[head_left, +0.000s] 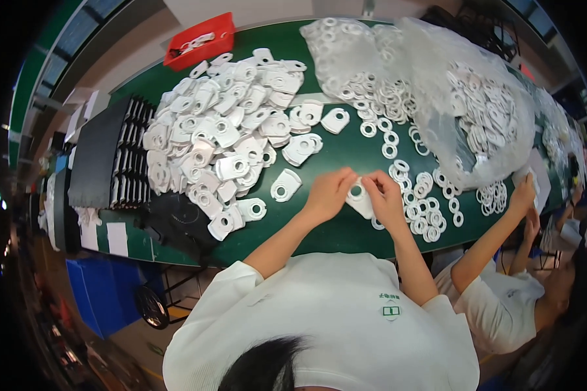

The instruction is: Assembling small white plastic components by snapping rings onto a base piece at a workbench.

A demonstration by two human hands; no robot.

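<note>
Currently left hand and right hand, fingertips pinched, grip one white plate between them over green tabletop; plate pile left of hands, loose rings just right, red bin far ahead-left, blue box behind-left.

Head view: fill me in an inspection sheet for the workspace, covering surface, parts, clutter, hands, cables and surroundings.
Surface: green table, much of it covered.
Parts: white plate at the hands; plate heap to the left; loose rings to the right, more in clear bags behind.
Clutter: red bin at the back; black stack at far left.
Hands: right hand pinches the white plate; left hand beside its top, grip unclear.
Cables: nothing seen.
Surroundings: co-worker at right; blue box at lower left.
</note>
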